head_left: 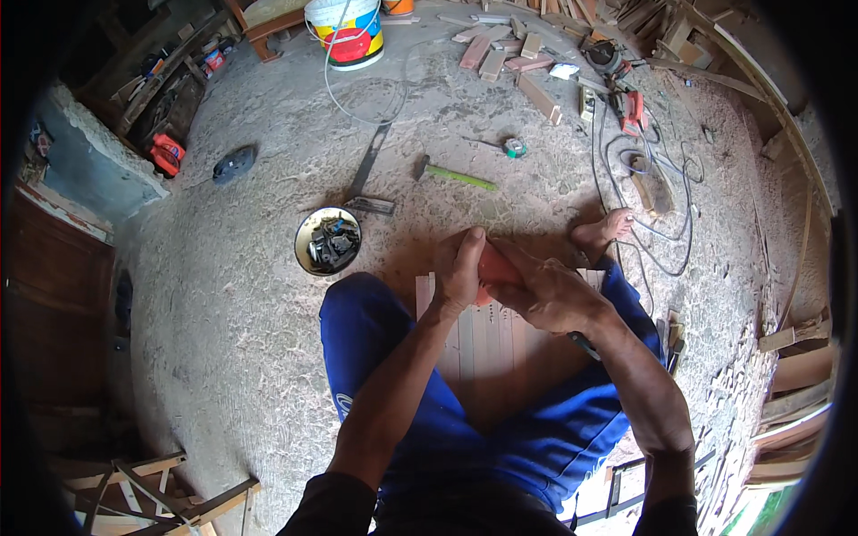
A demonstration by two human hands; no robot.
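left hand (458,271), right hand (559,293) — both clamped around red object (498,266); probably light, stiffness unclear; best held by opposite sides — over wooden slats (492,344)

The left hand (459,272) and right hand (552,293) cover much of a red thing (494,268), its kind unclear. Trousers (357,313) hide part of the boards (483,348). Pieces (335,243) in the bowl (305,241) are too small to tell; the top edge crops an orange bucket (398,7).
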